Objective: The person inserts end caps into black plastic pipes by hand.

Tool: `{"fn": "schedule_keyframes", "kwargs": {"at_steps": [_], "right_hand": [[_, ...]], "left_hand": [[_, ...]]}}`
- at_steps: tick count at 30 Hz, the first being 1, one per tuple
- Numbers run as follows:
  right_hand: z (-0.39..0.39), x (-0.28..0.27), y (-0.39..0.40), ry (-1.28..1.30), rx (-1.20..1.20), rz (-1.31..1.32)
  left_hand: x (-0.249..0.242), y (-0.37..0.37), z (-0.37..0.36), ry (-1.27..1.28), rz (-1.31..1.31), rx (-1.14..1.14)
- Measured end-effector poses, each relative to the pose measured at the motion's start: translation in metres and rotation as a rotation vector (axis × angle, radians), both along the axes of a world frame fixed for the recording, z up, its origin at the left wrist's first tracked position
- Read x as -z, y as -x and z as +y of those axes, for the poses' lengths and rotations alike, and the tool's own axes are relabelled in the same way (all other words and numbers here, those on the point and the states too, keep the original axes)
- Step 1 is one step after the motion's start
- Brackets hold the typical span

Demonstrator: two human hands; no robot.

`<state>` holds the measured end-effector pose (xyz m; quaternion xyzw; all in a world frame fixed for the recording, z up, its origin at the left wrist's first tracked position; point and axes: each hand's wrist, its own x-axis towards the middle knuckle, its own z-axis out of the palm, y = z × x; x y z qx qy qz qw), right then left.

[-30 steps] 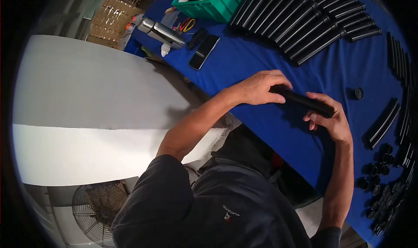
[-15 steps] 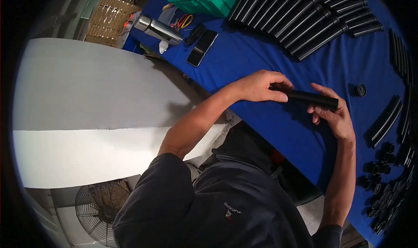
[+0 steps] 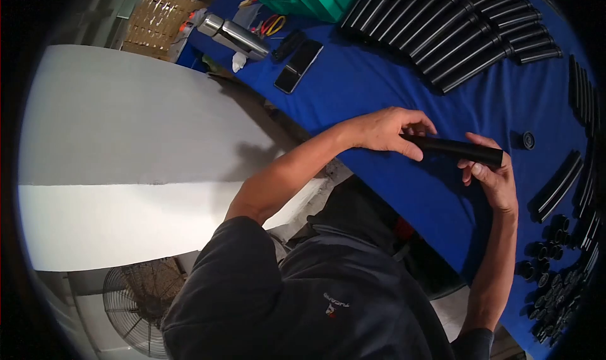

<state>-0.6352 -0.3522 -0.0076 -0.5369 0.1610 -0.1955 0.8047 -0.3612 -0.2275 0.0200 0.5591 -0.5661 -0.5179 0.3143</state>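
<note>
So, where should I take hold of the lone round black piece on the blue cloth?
Likely best: pinch the round black piece by opposite sides of its outer rim, from above. It lies with its ringed face up, bare cloth around it; the right hand is nearest.

Blue-covered desk [image 3: 372, 85]. Upper L: steel flask [image 3: 245, 39], phone [image 3: 298, 67], grn crate [image 3: 309, 4]. Upper ctr to R: fanned rows of blk tubes [image 3: 435, 41]. R side: round blk part [image 3: 528, 140], curved tubes [image 3: 558, 186]; lower R, cluster of blk rings [image 3: 555, 294].
</note>
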Motion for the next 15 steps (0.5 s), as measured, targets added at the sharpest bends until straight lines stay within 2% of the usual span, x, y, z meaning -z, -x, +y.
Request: {"fn": "schedule_keyframes", "kwargs": {"at_steps": [1,4,7,12,14,15], "right_hand": [[0.001,-0.002,-0.001,-0.02,-0.01,-0.005],[0.001,-0.009,0.005,-0.105,-0.115,0.05],[-0.005,-0.017,0.01,-0.042,-0.302,0.024],[-0.005,0.0,0.005,0.001,-0.36,-0.174],[-0.004,0.0,0.003,-0.012,-0.345,-0.184],[-0.006,0.0,0.004,-0.015,-0.349,-0.187]], "left_hand": [[-0.001,0.0,0.001,0.037,-0.026,0.003],[-0.002,-0.007,0.0,-0.081,-0.069,0.089],[-0.009,-0.005,0.004,-0.204,0.045,0.055],[-0.015,-0.013,0.018,-0.369,0.118,0.025],[-0.009,-0.018,0.024,-0.307,0.113,0.038],[-0.013,-0.01,0.02,-0.189,0.035,0.078]]}}
